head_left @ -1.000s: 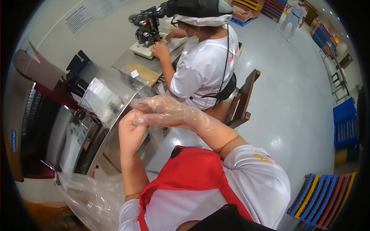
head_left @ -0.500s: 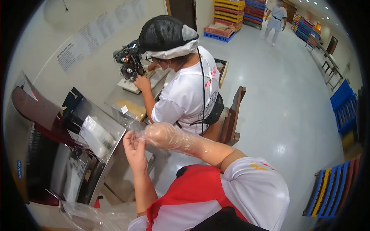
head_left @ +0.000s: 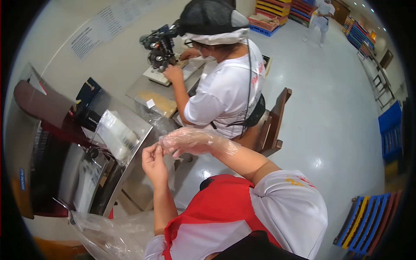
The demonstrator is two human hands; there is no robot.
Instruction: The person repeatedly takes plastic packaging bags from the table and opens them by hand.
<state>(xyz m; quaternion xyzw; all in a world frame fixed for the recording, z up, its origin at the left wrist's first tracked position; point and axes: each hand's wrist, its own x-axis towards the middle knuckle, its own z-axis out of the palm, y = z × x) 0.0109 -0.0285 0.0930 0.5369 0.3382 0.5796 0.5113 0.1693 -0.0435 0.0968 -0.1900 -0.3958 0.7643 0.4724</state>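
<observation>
My right hand (head_left: 187, 141) wears a thin clear plastic glove (head_left: 208, 143) that reaches past the wrist; its fingers are loosely bent and hold nothing. My bare left hand (head_left: 154, 161) is raised just left of it and pinches the loose plastic at the glove's fingertips. Both hands hover in front of my red apron (head_left: 216, 203), beside the edge of a steel machine (head_left: 130, 160).
A stack of clear bags (head_left: 115, 136) lies on the steel machine. A crumpled plastic bag (head_left: 108, 234) hangs at lower left. A seated co-worker (head_left: 225, 86) handles a black device (head_left: 159, 45) on a table, on a wooden chair (head_left: 273, 121). Coloured crates (head_left: 368, 221) stand right.
My left hand has gone from a fist wrapped around the gloved fingers to a fingertip pinch on the glove's tip. The right hand's fingers have curled; the view swayed.
</observation>
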